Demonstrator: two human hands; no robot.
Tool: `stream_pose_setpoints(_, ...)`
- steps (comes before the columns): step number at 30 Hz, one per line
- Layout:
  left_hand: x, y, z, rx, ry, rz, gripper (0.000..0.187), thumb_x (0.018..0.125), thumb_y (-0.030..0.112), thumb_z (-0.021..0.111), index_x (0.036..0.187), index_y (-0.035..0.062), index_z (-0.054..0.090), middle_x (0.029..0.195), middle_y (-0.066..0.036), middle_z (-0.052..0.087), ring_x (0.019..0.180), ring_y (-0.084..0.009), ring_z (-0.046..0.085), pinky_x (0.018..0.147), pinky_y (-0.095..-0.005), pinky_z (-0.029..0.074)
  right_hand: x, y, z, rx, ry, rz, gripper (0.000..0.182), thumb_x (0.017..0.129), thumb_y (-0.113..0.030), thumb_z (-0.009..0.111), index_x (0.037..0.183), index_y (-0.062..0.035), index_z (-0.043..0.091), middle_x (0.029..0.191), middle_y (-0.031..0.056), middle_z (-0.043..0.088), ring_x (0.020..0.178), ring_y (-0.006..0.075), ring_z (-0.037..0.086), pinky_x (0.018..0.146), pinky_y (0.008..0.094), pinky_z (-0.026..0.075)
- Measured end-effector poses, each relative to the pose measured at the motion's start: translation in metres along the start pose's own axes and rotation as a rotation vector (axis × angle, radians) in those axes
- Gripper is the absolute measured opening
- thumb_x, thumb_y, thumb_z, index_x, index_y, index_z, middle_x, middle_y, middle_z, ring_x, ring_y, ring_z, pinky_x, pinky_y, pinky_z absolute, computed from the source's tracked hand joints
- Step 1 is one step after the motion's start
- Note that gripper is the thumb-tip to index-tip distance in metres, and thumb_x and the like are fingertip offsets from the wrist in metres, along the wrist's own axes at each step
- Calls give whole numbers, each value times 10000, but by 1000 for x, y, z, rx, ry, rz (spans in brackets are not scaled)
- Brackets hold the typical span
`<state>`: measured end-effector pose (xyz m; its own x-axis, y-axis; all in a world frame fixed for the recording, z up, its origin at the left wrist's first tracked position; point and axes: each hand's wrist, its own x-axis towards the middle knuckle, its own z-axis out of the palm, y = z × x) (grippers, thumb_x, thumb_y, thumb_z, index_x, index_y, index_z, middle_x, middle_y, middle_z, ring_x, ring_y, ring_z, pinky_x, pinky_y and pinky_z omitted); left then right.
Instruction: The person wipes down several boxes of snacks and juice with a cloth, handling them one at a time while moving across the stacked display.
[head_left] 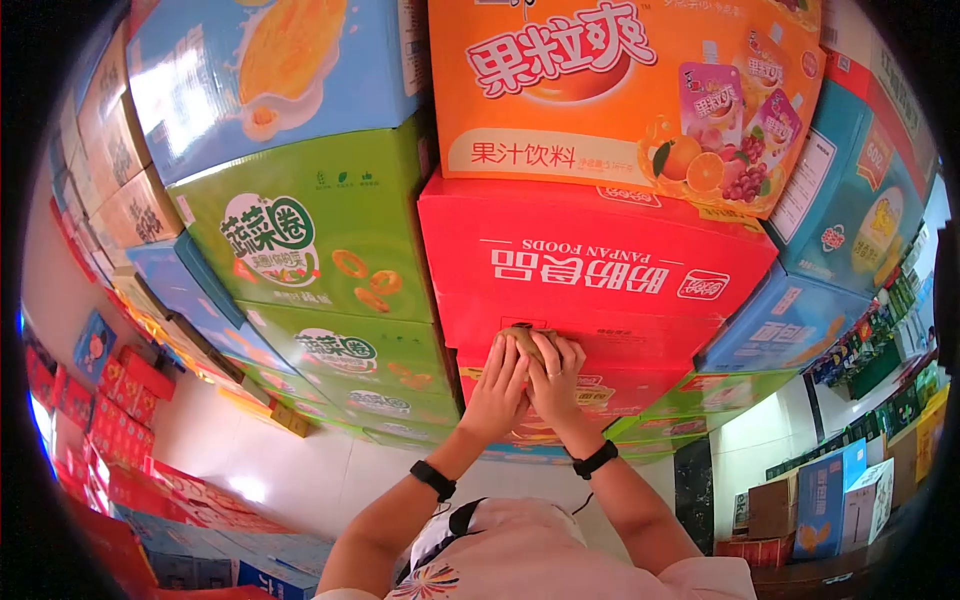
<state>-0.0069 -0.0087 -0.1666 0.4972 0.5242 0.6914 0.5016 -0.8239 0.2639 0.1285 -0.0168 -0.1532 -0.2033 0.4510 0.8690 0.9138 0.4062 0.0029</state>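
Both hands are together in front of the red box (590,265), low on its front face. My left hand (497,385) and my right hand (555,375) have their fingers bent round a small brown thing (528,343) that they hold between them; most of it is hidden by the fingers. The red box carries upside-down white lettering. Above it rests an orange drink box (600,90), and another red box (640,388) is below. Each wrist wears a black band.
Green boxes (310,230) are stacked at the left under a light-blue box (270,80). Teal (850,190) and blue boxes (785,318) stand at the right. Pale floor tiles (300,470) show below. More cartons (820,500) and shelves of goods lie at the lower right.
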Motion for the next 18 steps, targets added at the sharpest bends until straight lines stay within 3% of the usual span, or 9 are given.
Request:
stream_pose_setpoints(3, 33, 13, -33, 13, 88, 33, 691, 728, 41, 546, 1324, -114, 230, 1399, -380, 173, 1302, -554, 165, 1068, -577, 209, 50, -5, -18, 10, 71, -52, 266, 792, -139, 558, 1045, -96, 627, 1293, 50, 465, 1135, 277, 432, 937, 479, 321)
stream_pose_setpoints(4, 46, 10, -37, 52, 205, 79, 730, 738, 31, 530, 1367, -89, 180, 1410, -369, 160, 1296, -566, 155, 1067, -586, 196, 72, -7, -26, 0, 105, -78, 267, 791, -151, 562, 1043, -99, 633, 1283, 50, 477, 1129, 270, 444, 937, 480, 322)
stream_pose_setpoints(8, 119, 21, -104, 206, 417, 114, 753, 753, 15, 500, 1408, -60, 135, 1442, -316, 158, 1325, -524, 133, 1085, -572, 154, 178, -13, -59, -48, 309, -221, 237, 778, -161, 570, 989, -89, 647, 1260, 46, 502, 1119, 240, 468, 928, 443, 361)
stream_pose_setpoints(10, 146, 26, -135, 229, 514, 110, 713, 732, 2, 497, 1392, -36, 231, 1438, -261, 237, 1340, -447, 194, 1100, -511, 178, 215, -14, -68, -75, 336, -271, 235, 759, -156, 579, 971, -74, 640, 1185, 50, 540, 1070, 240, 495, 904, 423, 385)
stream_pose_setpoints(13, 156, 16, -148, 243, 436, 31, 687, 723, 2, 501, 1374, -23, 282, 1401, -208, 331, 1317, -406, 268, 1088, -499, 218, 236, -8, -58, -15, 221, -235, 221, 745, -155, 584, 938, -59, 632, 1074, 66, 577, 998, 254, 523, 877, 415, 401)
stream_pose_setpoints(14, 158, 13, -146, 342, 483, 37, 607, 754, 78, 563, 1325, -14, 379, 1304, -181, 424, 1254, -361, 366, 1056, -481, 290, 236, -7, -55, 9, 220, -224, 191, 732, -154, 579, 889, -52, 622, 973, 90, 590, 927, 274, 542, 833, 409, 419)
stream_pose_setpoints(18, 162, 8, -135, 370, 546, 59, 566, 786, 142, 559, 1309, -6, 401, 1263, -171, 447, 1222, -352, 393, 1046, -485, 300, 234, -9, -57, 16, 197, -198, 191, 730, -151, 574, 887, -49, 617, 952, 114, 589, 893, 283, 550, 802, 418, 429)
